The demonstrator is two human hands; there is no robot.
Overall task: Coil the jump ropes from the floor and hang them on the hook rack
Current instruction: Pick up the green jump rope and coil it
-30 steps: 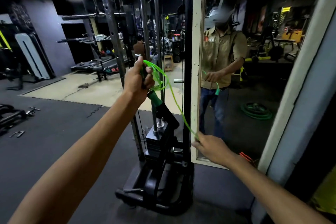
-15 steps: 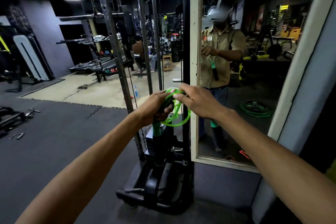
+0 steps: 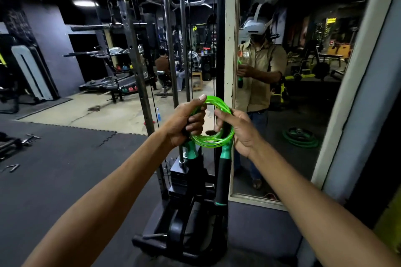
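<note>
Now that the slack you had stretched out is wound in, your left hand [image 3: 186, 121] grips the coiled rope [image 3: 208, 138] and your right hand [image 3: 238, 132] pinches its right side, so coiling looks done; no rack in view.

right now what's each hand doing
Left hand: grips the coiled translucent green plastic jump rope at its handle.
Right hand: grips the same coil's other side.
</note>
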